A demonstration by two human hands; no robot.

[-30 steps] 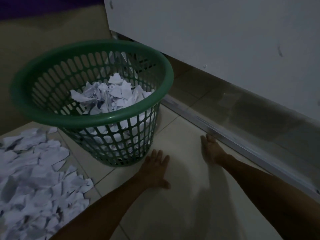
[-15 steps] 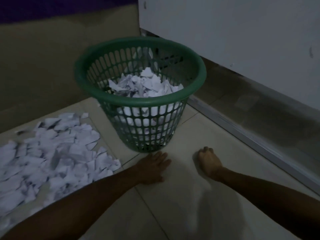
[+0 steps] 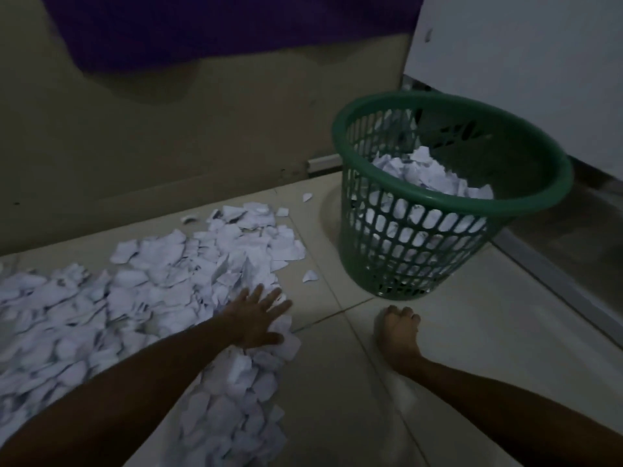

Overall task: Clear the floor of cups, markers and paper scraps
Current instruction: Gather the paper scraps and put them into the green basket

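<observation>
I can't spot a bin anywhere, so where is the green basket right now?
In the head view the green basket stands on the floor at upper right, by the white wall, just right of the paper scraps under the left hand.

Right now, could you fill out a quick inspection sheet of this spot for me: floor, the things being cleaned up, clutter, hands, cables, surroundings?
Surface: pale tiled floor, dimly lit.
Job's things: large spread of white paper scraps on the floor at left; green mesh basket upright at right, partly filled with scraps. No cups or markers seen.
Clutter: two stray scraps lie apart, between the pile and the basket.
Hands: left hand flat, fingers spread, pressing on the pile's edge; right hand rests on bare tile, fingers curled, holding nothing visible.
Cables: nothing seen.
Surroundings: beige wall behind; white panel at right.
</observation>
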